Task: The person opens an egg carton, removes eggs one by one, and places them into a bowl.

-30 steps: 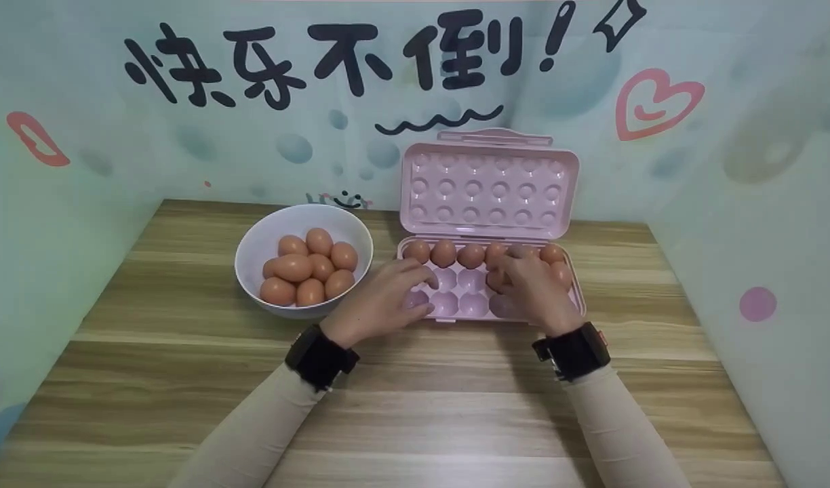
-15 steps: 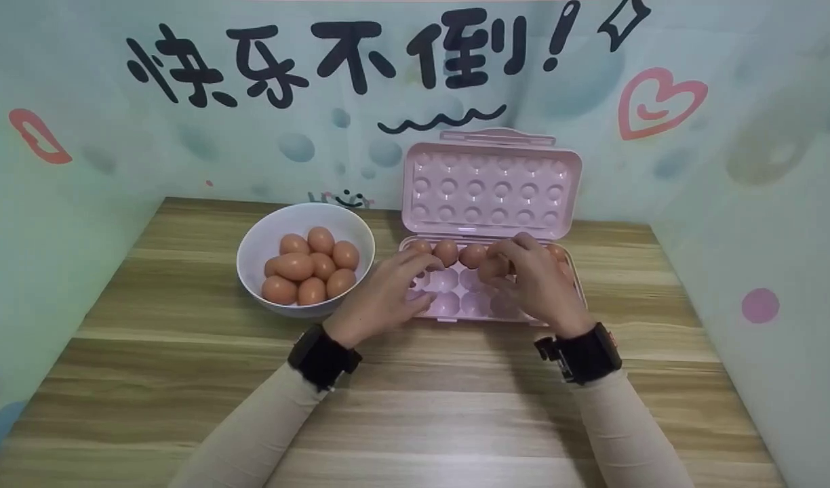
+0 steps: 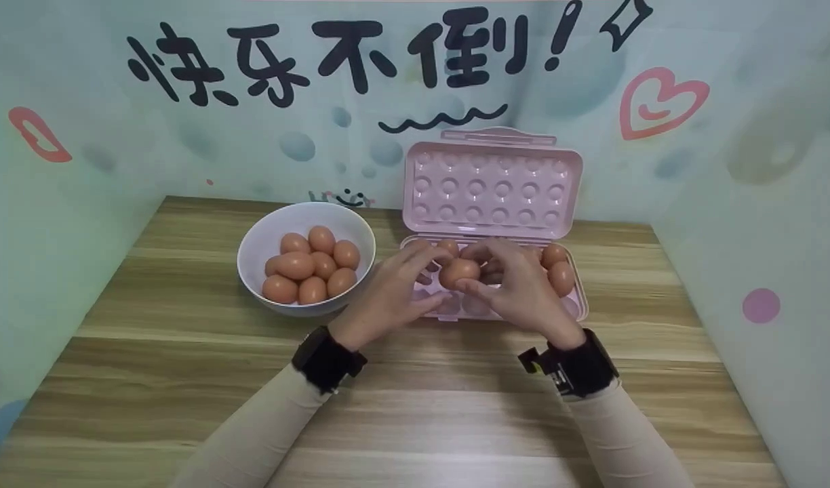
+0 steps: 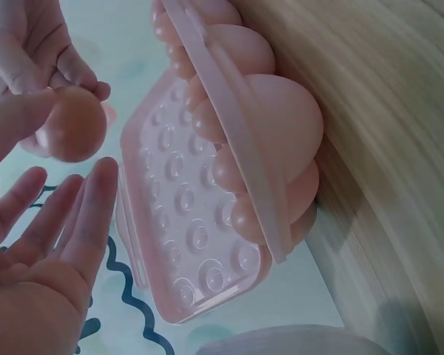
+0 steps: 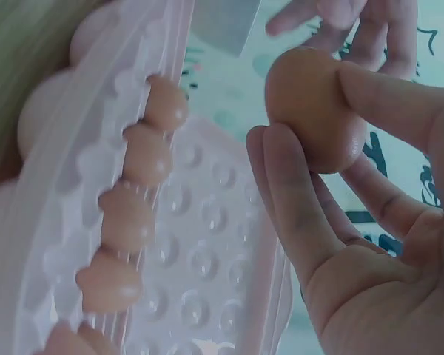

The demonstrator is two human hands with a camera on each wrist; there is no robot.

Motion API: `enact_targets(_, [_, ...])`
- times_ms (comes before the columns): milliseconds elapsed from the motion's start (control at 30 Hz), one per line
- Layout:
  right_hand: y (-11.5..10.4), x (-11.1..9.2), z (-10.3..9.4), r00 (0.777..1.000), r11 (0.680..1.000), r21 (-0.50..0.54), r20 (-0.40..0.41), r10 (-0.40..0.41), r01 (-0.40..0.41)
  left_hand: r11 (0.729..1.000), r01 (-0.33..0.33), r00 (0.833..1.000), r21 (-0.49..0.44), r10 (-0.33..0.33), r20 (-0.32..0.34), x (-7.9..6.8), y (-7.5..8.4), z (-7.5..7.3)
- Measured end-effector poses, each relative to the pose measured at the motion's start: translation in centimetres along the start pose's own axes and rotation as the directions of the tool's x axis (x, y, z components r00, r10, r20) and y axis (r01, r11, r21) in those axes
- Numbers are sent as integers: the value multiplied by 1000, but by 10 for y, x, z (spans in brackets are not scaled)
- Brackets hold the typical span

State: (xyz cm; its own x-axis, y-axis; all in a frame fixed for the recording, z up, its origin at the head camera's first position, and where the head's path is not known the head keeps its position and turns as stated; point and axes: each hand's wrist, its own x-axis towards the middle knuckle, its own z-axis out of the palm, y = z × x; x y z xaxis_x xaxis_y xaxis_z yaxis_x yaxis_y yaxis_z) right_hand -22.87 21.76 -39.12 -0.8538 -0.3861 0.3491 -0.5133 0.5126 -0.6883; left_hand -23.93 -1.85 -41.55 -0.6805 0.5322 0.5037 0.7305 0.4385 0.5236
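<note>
In the head view, my right hand (image 3: 527,291) pinches a brown egg (image 3: 460,274) between thumb and fingers above the pink egg carton (image 3: 582,306). The right wrist view shows this egg (image 5: 307,103) clear of the carton. My left hand (image 3: 388,290) is just left of it, fingers spread and relaxed. In the left wrist view, the left thumb (image 4: 18,122) overlaps the egg's edge; whether it touches cannot be told. Several eggs sit in the carton's back row, and one egg (image 3: 561,278) lies in the row before it at the right. My hands hide part of the carton.
A white bowl (image 3: 249,237) with several brown eggs (image 3: 296,266) stands left of the carton. The carton's dimpled lid (image 3: 489,227) stands raised near the printed backdrop (image 3: 333,163). Wooden tabletop (image 3: 415,420) lies under the forearms.
My right hand has lifted the egg from the carton's middle row and carried it left to beside my left hand. The left hand has hardly moved.
</note>
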Motion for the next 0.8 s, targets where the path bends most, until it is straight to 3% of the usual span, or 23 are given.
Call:
enact_targets(267, [-3, -1, 5, 1000, 996, 88, 27, 6, -8, 999, -47, 998, 2, 47, -38, 1, 1, 3])
enact_targets(567, [-6, -3, 0, 997, 999, 39, 75, 15, -18, 998, -56, 998, 15, 56, -27, 3, 1, -1])
enact_targets(800, [-3, -2, -10, 996, 999, 39, 89, 27, -30, 998, 56, 998, 30, -55, -9, -1, -3, -30])
